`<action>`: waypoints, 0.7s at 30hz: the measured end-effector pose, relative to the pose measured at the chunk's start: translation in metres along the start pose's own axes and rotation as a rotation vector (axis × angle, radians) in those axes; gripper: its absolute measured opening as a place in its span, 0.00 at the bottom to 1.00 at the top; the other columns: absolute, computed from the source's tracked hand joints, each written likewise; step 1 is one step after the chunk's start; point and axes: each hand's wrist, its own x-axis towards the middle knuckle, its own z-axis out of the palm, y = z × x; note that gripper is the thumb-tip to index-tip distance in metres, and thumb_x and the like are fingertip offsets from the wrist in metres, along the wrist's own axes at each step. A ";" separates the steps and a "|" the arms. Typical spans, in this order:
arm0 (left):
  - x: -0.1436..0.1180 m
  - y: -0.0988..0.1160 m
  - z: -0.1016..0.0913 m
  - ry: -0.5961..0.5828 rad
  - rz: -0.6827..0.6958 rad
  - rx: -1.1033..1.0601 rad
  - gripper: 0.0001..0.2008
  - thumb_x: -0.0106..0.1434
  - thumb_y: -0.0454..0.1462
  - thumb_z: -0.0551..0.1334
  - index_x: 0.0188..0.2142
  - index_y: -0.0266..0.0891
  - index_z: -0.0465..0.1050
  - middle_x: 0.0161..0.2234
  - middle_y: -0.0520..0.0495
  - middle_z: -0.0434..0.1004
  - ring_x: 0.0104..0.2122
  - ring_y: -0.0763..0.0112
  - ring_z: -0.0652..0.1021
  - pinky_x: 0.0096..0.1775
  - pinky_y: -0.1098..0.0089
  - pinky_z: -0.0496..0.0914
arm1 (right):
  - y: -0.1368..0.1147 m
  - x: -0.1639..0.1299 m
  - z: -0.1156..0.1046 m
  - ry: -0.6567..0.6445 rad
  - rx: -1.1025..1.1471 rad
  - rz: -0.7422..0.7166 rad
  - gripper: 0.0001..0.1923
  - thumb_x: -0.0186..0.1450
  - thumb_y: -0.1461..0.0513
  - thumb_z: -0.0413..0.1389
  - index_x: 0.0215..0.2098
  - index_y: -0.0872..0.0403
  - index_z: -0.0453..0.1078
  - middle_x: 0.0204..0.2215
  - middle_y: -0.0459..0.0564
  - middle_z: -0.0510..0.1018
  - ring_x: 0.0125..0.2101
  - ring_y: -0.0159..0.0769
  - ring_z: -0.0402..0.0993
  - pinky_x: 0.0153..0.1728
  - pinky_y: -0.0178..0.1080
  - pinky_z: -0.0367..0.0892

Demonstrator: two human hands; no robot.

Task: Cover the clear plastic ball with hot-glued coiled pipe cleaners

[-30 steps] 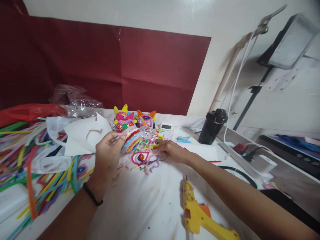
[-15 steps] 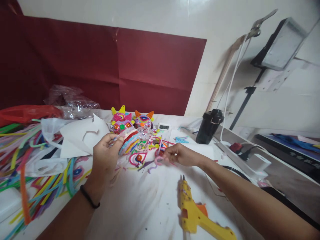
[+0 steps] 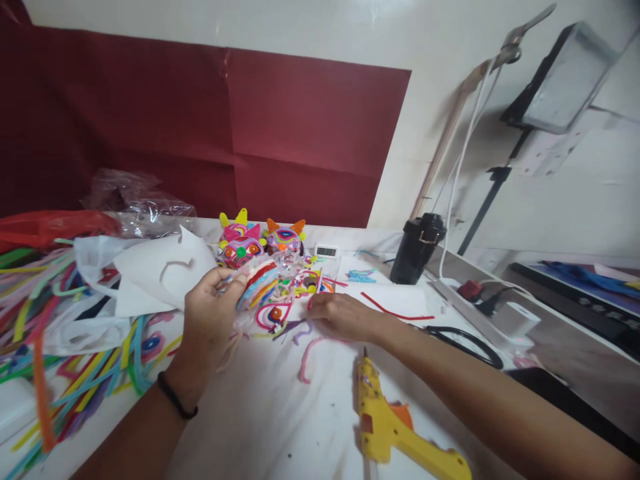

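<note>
L hand (image 3: 210,320) holds a striped pipe-cleaner piece (image 3: 257,283) up off the surface (image 3: 280,413), thumb and fingers (image 3: 227,280) pinching its near-left edge; the piece tilts, its long axis running from low near the hand to high toward the back-right, stripes (red, blue, yellow) following that line. R hand (image 3: 343,317) lies palm-down on the surface just right of the loose bits, fingers pressed together and flat; can't tell whether anything is trapped under them. The pink pipe cleaner (image 3: 310,353) lies on the surface right by the R hand: one end at or under the R fingertips, then curving toward the camera and to the left, so its long axis runs roughly front-to-back w/ a hook at the near end. It's touching or nearly touching the R hand, well apart from the L hand, so R is clearly nearer. Between the two hands sits a pink teardrop loop (image 3: 274,315) w/ an orange centre, flat on the surface, just below the held piece. Behind that: two finished masks (image 3: 240,243) w/ horns, a small digital timer (image 3: 326,251), a black jar (image 3: 417,248). Yellow glue gun (image 3: 395,430) lies near the R forearm, nozzle pointing away from the camera toward the R hand. Big heap of coloured pipe cleaners (image 3: 60,333) and a white paper cutout (image 3: 150,273) off to the L.
</note>
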 end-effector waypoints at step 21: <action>0.012 0.002 -0.011 0.134 0.058 0.011 0.07 0.51 0.41 0.63 0.23 0.41 0.72 0.20 0.56 0.68 0.23 0.70 0.69 0.26 0.72 0.64 | -0.004 -0.006 -0.005 0.064 -0.173 -0.081 0.08 0.68 0.70 0.46 0.38 0.58 0.67 0.31 0.53 0.75 0.31 0.37 0.69 0.33 0.36 0.63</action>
